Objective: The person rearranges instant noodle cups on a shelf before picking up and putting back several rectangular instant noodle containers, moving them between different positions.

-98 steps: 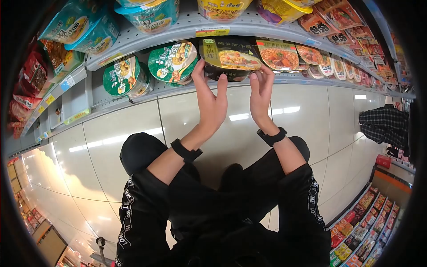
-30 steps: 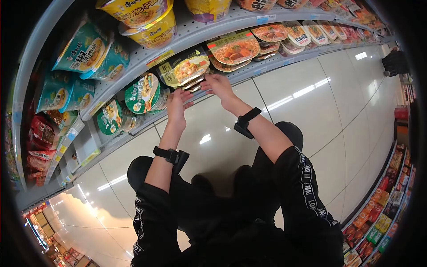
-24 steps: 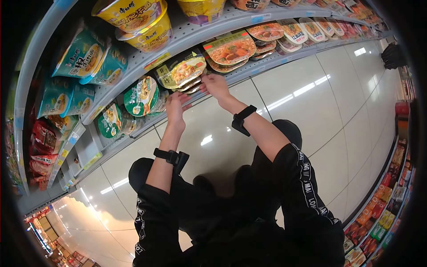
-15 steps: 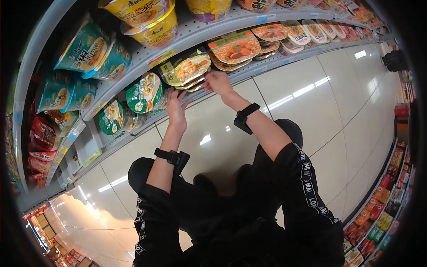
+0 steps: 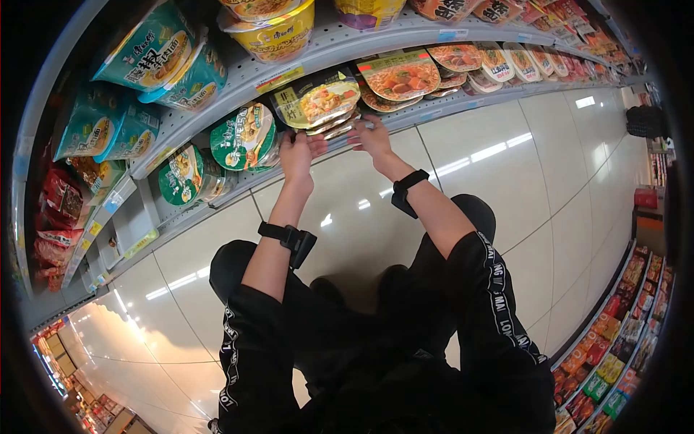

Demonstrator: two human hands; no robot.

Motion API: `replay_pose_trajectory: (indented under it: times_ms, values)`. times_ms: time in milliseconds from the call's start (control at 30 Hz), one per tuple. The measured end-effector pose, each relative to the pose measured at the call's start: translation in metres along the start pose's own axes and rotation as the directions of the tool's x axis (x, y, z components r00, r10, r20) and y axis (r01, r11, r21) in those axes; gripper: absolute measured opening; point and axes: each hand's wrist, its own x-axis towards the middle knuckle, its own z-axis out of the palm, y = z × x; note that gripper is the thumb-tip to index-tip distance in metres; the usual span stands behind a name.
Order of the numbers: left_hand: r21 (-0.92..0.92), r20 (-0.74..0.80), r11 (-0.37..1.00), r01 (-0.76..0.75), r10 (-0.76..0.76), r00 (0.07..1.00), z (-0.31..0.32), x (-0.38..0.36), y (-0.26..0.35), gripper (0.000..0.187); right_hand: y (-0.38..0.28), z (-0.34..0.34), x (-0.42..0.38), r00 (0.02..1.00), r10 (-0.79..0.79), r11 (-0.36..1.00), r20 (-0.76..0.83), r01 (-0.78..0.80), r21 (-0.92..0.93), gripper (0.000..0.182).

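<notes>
A stack of sealed food trays with black-and-yellow printed lids lies on the bottom shelf in front of me. My left hand is at the stack's lower left front, its fingers stretched to the right and nothing in them. At the right front corner of the same stack, my right hand has its fingers apart and pointing left, close to the tray edges. Green-lidded noodle bowls sit just left of my left hand. To the right of the stack are trays with orange-red lids.
On the shelf above stand teal noodle buckets and yellow noodle buckets. The grey shelf edge runs over the bottom row. Glossy floor tiles lie below, and another stocked shelf is at the right.
Both hands have shifted slightly right and down in view. My right hand's fingers have opened from a pinch at the stack's corner. The stack now sits evenly, and the view has shifted slightly.
</notes>
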Motion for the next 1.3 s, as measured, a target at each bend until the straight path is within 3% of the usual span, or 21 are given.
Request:
replay_pose_trajectory:
  times_ms: [167, 400, 600, 700, 767, 800, 867, 967, 1100, 1167, 1300]
  values:
    - [0.062, -0.044, 0.993, -0.104, 0.107, 0.993, 0.003, 0.001, -0.003, 0.034, 0.004, 0.006, 0.012, 0.989, -0.039, 0.982, 0.142, 0.064, -0.178, 0.062]
    - [0.078, 0.001, 0.984, -0.162, 0.162, 0.987, -0.003, 0.002, -0.002, 0.036, 0.008, 0.012, 0.025, 0.996, -0.071, 0.965, 0.059, 0.083, -0.249, 0.066]
    - [0.102, -0.029, 0.977, -0.185, 0.189, 0.981, -0.006, 0.003, -0.007, 0.030, 0.007, 0.010, 0.020, 0.986, -0.090, 0.954, 0.143, 0.127, -0.272, 0.056]
    - [0.074, -0.019, 0.974, -0.214, 0.216, 0.976, -0.007, 0.000, -0.007, 0.044, 0.012, 0.012, 0.021, 0.993, -0.083, 0.966, 0.079, 0.099, -0.237, 0.049]
    - [0.077, -0.015, 0.980, -0.182, 0.184, 0.983, -0.006, -0.001, -0.004, 0.049, 0.015, 0.011, 0.024, 0.987, -0.136, 0.967, 0.087, 0.151, -0.207, 0.029]
    - [0.076, -0.017, 0.980, -0.183, 0.184, 0.983, -0.006, -0.002, -0.003, 0.049, 0.014, 0.011, 0.026, 0.987, -0.135, 0.966, 0.089, 0.151, -0.208, 0.029]
    - [0.103, -0.007, 0.978, -0.182, 0.184, 0.983, -0.007, -0.003, -0.003, 0.027, 0.009, 0.011, 0.025, 0.989, -0.045, 0.971, 0.142, 0.077, -0.227, 0.031]
    - [0.096, -0.019, 0.979, -0.179, 0.182, 0.983, -0.006, -0.003, -0.005, 0.029, -0.001, 0.008, 0.017, 0.984, 0.009, 0.962, 0.179, 0.040, -0.270, 0.024]
    - [0.096, 0.004, 0.978, -0.183, 0.184, 0.983, -0.006, -0.004, -0.006, 0.030, -0.008, 0.007, 0.012, 0.970, 0.054, 0.971, 0.237, 0.004, -0.240, 0.028]
    - [0.103, -0.004, 0.984, -0.147, 0.148, 0.989, -0.006, -0.004, -0.007, 0.061, -0.012, 0.007, 0.004, 0.978, 0.006, 0.964, 0.209, 0.050, -0.262, 0.035]
    - [0.108, -0.011, 0.981, -0.160, 0.162, 0.987, -0.008, -0.009, -0.008, 0.062, -0.018, 0.002, -0.004, 0.983, -0.058, 0.903, 0.176, 0.127, -0.410, 0.037]
